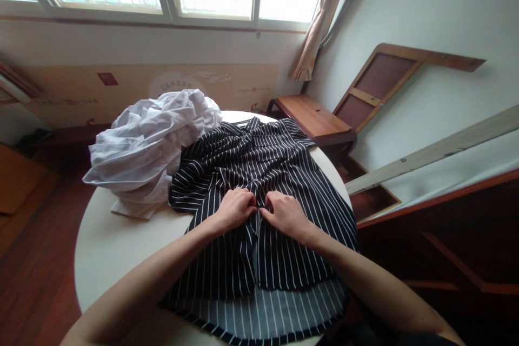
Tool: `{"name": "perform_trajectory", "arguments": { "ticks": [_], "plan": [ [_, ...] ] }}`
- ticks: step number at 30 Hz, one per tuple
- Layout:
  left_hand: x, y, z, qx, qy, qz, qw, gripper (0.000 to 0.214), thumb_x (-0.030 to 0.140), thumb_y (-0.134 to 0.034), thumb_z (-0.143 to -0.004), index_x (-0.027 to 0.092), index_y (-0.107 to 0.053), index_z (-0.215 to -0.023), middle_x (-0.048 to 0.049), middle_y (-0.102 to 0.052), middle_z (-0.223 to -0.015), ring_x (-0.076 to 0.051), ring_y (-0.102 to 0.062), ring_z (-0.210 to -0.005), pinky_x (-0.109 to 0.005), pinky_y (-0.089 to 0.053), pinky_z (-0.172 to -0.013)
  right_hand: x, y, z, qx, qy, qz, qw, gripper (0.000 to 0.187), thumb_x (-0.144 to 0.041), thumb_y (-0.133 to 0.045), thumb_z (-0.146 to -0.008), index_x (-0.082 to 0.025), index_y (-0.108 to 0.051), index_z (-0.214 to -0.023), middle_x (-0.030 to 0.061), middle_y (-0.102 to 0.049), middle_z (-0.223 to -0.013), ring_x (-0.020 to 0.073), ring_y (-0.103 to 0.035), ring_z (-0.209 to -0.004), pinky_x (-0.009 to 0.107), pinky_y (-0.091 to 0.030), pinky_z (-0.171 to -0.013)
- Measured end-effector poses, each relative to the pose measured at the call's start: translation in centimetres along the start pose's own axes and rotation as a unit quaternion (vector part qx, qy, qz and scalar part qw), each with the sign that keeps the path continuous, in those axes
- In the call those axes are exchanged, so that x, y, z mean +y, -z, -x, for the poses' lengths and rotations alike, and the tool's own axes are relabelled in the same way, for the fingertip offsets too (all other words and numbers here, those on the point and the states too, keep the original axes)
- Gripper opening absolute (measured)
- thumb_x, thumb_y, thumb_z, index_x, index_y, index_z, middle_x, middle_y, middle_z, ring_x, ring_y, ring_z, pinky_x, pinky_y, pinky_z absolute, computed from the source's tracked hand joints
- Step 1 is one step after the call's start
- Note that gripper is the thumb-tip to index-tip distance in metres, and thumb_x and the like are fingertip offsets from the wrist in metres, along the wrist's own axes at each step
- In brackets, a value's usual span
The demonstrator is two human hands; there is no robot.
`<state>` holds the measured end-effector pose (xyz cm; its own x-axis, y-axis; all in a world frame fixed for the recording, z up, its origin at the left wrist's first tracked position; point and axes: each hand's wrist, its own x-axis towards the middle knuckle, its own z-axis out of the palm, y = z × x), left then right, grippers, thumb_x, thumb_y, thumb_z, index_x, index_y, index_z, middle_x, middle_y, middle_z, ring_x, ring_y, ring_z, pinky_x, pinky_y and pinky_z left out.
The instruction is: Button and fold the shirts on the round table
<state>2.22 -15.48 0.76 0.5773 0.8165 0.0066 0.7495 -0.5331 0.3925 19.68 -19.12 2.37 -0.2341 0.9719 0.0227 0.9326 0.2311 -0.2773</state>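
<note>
Item 1: striped shirt [275, 173], black with white pinstripes, laid front up on the round tabletop [101, 248], collar at the far side. The cloth appears thin and soft, rumpled towards the top; at the near side, a curved hem and a paler grey inner face are exposed.

Item 2: left hand [237, 208] and right hand [286, 216], set at the front opening. In each grip, the shirt's edge is pinched between thumb and curled fingers; whether a button is held cannot be told.

Step in hand, as judged: fastening of the front, low down, the gap below being unjoined. For the next move, level edges and a fine fingertip pinch would be called for.

Item 3: white cloth [150, 135], heaped in loose folds, left of the shirt.
</note>
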Motion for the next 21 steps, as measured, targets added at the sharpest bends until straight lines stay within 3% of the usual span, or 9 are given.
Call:
{"name": "perform_trajectory", "arguments": {
  "ticks": [3,6,8,10,12,14,17,21],
  "plan": [
    [-0.3,-0.2,0.2,0.021,0.008,0.029,0.999,0.010,0.027,-0.062,-0.082,0.018,-0.064,-0.080,-0.0027,-0.064,-0.083,-0.018,-0.057,-0.082,-0.028,-0.040,-0.072,-0.4,0.1,-0.1,0.002,-0.004,0.017,1.000,0.008,-0.020,-0.054,-0.079,-0.017,-0.060,-0.076,0.0076,-0.066,-0.081,0.0198,-0.061,-0.075,0.030,-0.041,-0.068],
    [-0.5,0.0,0.3,0.054,0.030,0.085,0.994,0.014,0.029,-0.059,-0.084,0.018,-0.063,-0.079,-0.0028,-0.065,-0.082,-0.017,-0.057,-0.079,-0.028,-0.040,-0.071,0.2,0.6,-0.5,-0.011,-0.046,-0.167,0.985,0.010,-0.020,-0.055,-0.074,-0.018,-0.058,-0.064,0.0028,-0.062,-0.067,0.0162,-0.057,-0.066,0.029,-0.041,-0.065],
    [-0.5,0.3,0.3,0.059,0.047,0.142,0.987,0.019,0.032,-0.057,-0.085,0.017,-0.063,-0.076,-0.0027,-0.065,-0.079,-0.016,-0.058,-0.074,-0.027,-0.040,-0.068,0.7,0.8,-0.8,-0.034,-0.092,-0.361,0.927,0.013,-0.023,-0.056,-0.073,-0.018,-0.056,-0.061,-0.0017,-0.055,-0.058,0.0118,-0.051,-0.055,0.026,-0.039,-0.056],
    [-0.5,0.7,0.1,0.061,0.063,0.202,0.976,0.022,0.035,-0.057,-0.084,0.016,-0.064,-0.074,-0.0025,-0.066,-0.076,-0.016,-0.058,-0.071,-0.026,-0.040,-0.065,1.0,0.7,-1.0,-0.041,-0.131,-0.513,0.848,0.010,-0.024,-0.059,-0.070,-0.017,-0.057,-0.063,-0.0046,-0.052,-0.055,0.0086,-0.046,-0.049,0.023,-0.037,-0.050],
    [-0.6,1.0,-0.1,0.065,0.078,0.258,0.961,0.024,0.037,-0.057,-0.082,0.016,-0.065,-0.075,-0.0024,-0.066,-0.074,-0.015,-0.058,-0.069,-0.026,-0.040,-0.064,1.0,0.4,-1.2,-0.029,-0.167,-0.594,0.786,0.009,-0.023,-0.065,-0.065,-0.017,-0.061,-0.070,-0.0053,-0.054,-0.058,0.0072,-0.047,-0.049,0.021,-0.037,-0.049],
    [-0.6,1.4,-0.2,0.063,0.085,0.309,0.945,0.024,0.037,-0.058,-0.081,0.015,-0.066,-0.076,-0.0024,-0.066,-0.073,-0.015,-0.057,-0.067,-0.025,-0.041,-0.063,0.9,0.0,-1.3,-0.023,-0.198,-0.637,0.745,0.017,-0.022,-0.069,-0.061,-0.016,-0.064,-0.076,-0.0045,-0.059,-0.062,0.0069,-0.051,-0.052,0.021,-0.038,-0.051],
    [-0.6,2.0,-0.2,0.052,0.076,0.363,0.927,0.023,0.035,-0.057,-0.079,0.014,-0.065,-0.077,-0.0019,-0.065,-0.072,-0.013,-0.056,-0.066,-0.024,-0.041,-0.062,0.5,-0.4,-1.4,-0.026,-0.217,-0.666,0.714,0.022,-0.020,-0.072,-0.059,-0.015,-0.066,-0.080,-0.0030,-0.062,-0.067,0.0070,-0.054,-0.056,0.021,-0.041,-0.055],
    [-0.5,2.9,0.0,0.055,0.075,0.349,0.932,0.022,0.034,-0.056,-0.081,0.014,-0.065,-0.077,-0.0019,-0.065,-0.072,-0.014,-0.057,-0.066,-0.024,-0.041,-0.062,0.1,-0.4,-1.4,-0.005,-0.192,-0.673,0.714,0.021,-0.021,-0.073,-0.060,-0.015,-0.067,-0.079,-0.0020,-0.064,-0.069,0.0083,-0.055,-0.058,0.023,-0.042,-0.057]
  ]
}}
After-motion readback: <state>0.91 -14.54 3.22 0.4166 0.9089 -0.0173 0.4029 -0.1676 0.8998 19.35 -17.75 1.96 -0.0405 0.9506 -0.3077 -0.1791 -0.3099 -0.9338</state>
